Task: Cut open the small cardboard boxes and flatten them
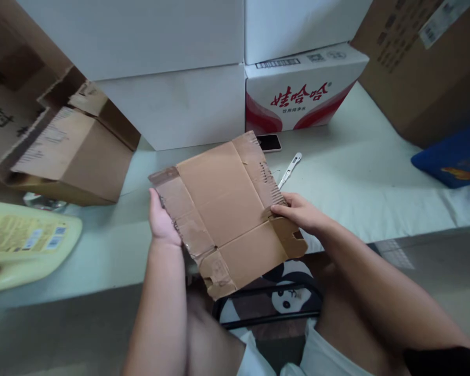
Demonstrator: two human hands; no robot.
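Observation:
A flattened piece of brown cardboard (227, 196), creased into panels with torn, ragged side edges, is held tilted over the table's front edge. My left hand (162, 219) supports its left side, the fingers mostly hidden beneath it. On the right side, my right hand (297, 210) pinches the cardboard, thumb on top. Just beyond that hand lies a white utility knife (290, 169) on the table. Partly covered by the cardboard's far corner is a phone (270, 142).
White cartons (172, 104) and a red-and-white carton (303, 94) stack up behind. Brown boxes (90, 156) and a pale yellow jug (31, 245) stand left. A blue package (454, 156) sits right on the pale-green cloth (356, 183). A panda-patterned stool (293, 297) is below.

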